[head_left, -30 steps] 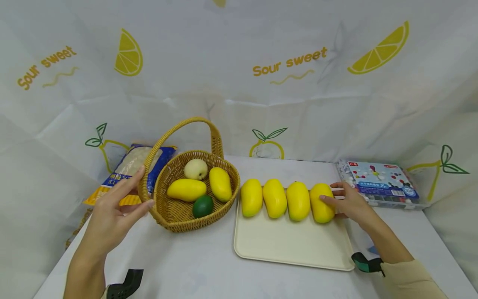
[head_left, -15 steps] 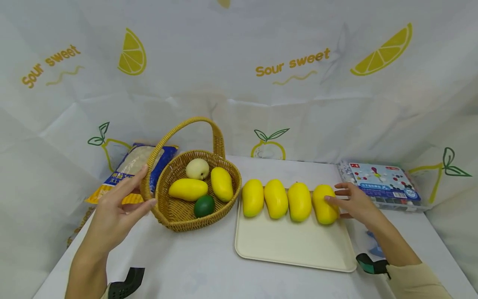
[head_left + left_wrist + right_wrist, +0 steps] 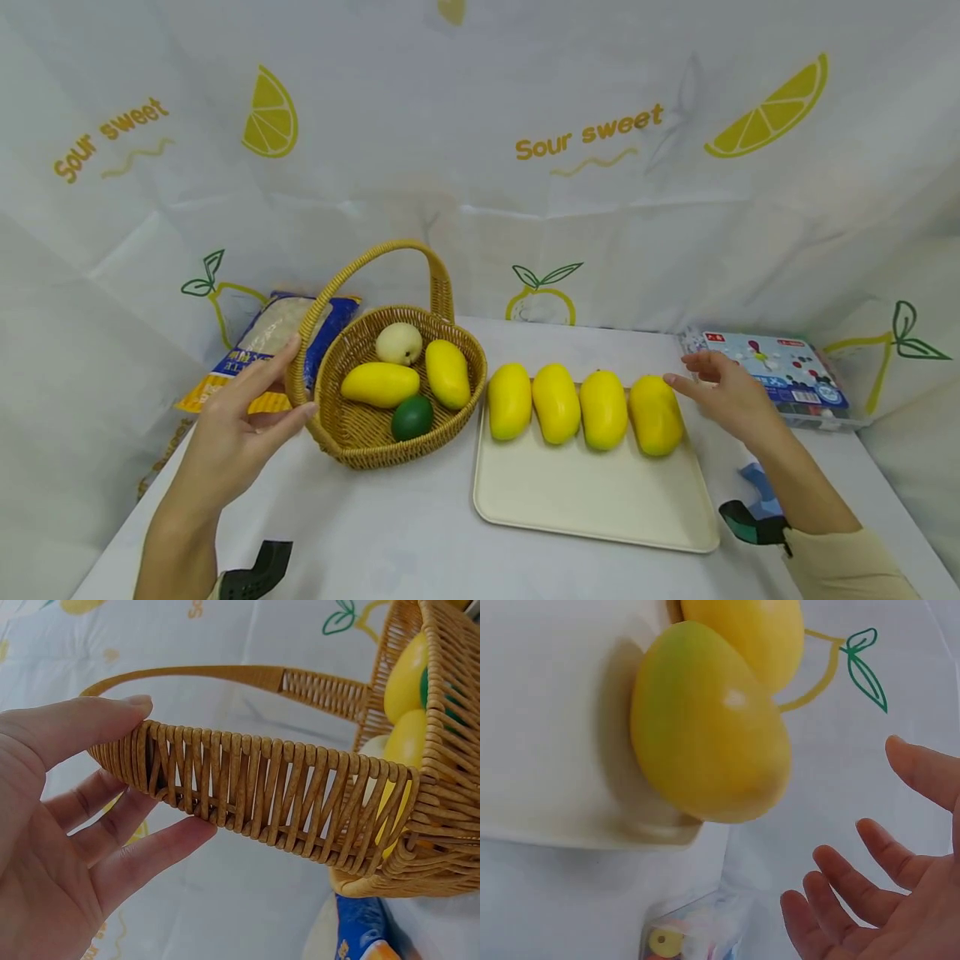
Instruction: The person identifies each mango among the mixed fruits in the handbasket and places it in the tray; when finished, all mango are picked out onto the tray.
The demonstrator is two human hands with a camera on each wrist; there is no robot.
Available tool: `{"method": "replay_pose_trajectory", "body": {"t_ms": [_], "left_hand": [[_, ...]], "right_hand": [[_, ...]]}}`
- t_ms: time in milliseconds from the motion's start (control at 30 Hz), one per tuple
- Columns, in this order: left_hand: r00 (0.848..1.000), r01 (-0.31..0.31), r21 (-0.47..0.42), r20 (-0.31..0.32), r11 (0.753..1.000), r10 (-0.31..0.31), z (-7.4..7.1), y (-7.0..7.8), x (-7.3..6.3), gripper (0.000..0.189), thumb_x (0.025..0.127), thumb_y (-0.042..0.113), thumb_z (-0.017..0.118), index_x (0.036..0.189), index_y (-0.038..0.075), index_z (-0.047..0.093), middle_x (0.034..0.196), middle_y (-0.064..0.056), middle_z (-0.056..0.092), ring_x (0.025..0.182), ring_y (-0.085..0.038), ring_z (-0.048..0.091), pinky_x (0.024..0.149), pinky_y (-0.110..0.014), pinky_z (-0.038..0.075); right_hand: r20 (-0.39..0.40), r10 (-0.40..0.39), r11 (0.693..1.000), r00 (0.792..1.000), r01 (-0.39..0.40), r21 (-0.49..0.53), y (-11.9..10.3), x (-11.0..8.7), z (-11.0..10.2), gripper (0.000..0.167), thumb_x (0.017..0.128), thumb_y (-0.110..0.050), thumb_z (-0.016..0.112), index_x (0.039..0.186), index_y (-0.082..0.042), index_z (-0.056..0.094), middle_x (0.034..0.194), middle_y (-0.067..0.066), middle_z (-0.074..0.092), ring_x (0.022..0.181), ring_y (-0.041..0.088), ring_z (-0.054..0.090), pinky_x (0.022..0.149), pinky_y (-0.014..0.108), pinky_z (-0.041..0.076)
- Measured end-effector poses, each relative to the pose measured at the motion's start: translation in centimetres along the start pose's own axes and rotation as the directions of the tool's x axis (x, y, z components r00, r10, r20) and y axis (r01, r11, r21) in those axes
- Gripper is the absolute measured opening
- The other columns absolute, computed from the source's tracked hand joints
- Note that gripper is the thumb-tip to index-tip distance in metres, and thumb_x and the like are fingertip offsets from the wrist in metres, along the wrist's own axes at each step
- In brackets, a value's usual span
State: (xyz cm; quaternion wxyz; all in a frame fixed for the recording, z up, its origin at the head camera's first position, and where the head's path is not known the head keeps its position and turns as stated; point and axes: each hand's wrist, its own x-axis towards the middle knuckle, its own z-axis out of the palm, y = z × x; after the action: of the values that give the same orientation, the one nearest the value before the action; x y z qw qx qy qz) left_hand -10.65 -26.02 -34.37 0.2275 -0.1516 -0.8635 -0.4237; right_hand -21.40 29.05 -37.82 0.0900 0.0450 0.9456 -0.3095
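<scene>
My left hand holds the handle of a wicker basket at its left side. In the left wrist view, thumb and fingers pinch the woven handle from both sides. Inside the basket lie two yellow mangoes, a pale round fruit and a dark green fruit. Several more mangoes stand in a row along the back of a cream tray. The rightmost mango is nearest to my right hand, whose fingers are spread and apart from it in the right wrist view.
Behind the basket, at the left, leans a blue and yellow bag. A clear case with a molecule-model label sits at the back right, beyond my right hand. A blue item lies partly behind my right forearm. A printed white cloth hangs behind.
My right hand has let go of the rightmost mango and drawn back slightly up and right. That mango stays on the tray. My left hand keeps its hold on the basket handle.
</scene>
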Motion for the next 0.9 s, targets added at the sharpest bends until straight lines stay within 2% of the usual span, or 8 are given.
{"method": "replay_pose_trajectory", "body": {"t_ms": [233,367,667,900], "left_hand": [[1.0,-0.02,-0.014,-0.005,1.0,0.02,0.2,-0.1,-0.1,0.084,0.078,-0.019,0.076,0.151,0.014,0.051,0.118,0.022,0.06,0.095,0.0,0.056,0.073,-0.011,0.061],[1.0,-0.023,-0.011,-0.008,1.0,0.023,0.2,-0.1,-0.1,0.084,0.078,-0.019,0.076,0.151,0.015,0.051,0.118,0.022,0.06,0.095,0.0,0.056,0.073,-0.011,0.061],[1.0,-0.02,0.011,-0.004,1.0,0.02,0.1,-0.1,0.0,0.085,0.078,-0.018,0.076,0.152,0.016,0.05,0.112,0.02,0.059,0.094,0.0,0.055,0.074,-0.01,0.06],[1.0,-0.019,0.016,-0.004,1.0,0.02,0.0,-0.2,0.0,0.084,0.079,-0.018,0.076,0.151,0.016,0.05,0.108,0.018,0.059,0.094,0.001,0.055,0.074,-0.009,0.06]], "right_hand": [[-0.064,-0.097,0.995,0.993,0.094,-0.037,-2.4,-0.4,0.0,0.079,0.1,-0.061,0.053,0.149,0.001,0.042,0.15,0.032,0.044,0.134,0.052,0.041,0.101,0.07,0.05],[-0.071,-0.134,0.991,0.988,0.134,-0.002,-4.2,-0.2,0.6,0.076,0.099,-0.057,0.057,0.149,-0.001,0.043,0.149,0.029,0.047,0.133,0.049,0.044,0.105,0.07,0.048],[0.0,-0.218,0.973,0.976,0.217,0.084,-8.0,0.0,1.5,0.074,0.099,-0.053,0.06,0.154,-0.009,0.038,0.153,0.025,0.047,0.136,0.046,0.049,0.105,0.063,0.053],[0.07,-0.304,0.947,0.95,0.293,0.127,-11.4,0.7,2.3,0.071,0.099,-0.051,0.061,0.156,-0.014,0.038,0.156,0.019,0.046,0.137,0.042,0.05,0.108,0.061,0.052]]}}
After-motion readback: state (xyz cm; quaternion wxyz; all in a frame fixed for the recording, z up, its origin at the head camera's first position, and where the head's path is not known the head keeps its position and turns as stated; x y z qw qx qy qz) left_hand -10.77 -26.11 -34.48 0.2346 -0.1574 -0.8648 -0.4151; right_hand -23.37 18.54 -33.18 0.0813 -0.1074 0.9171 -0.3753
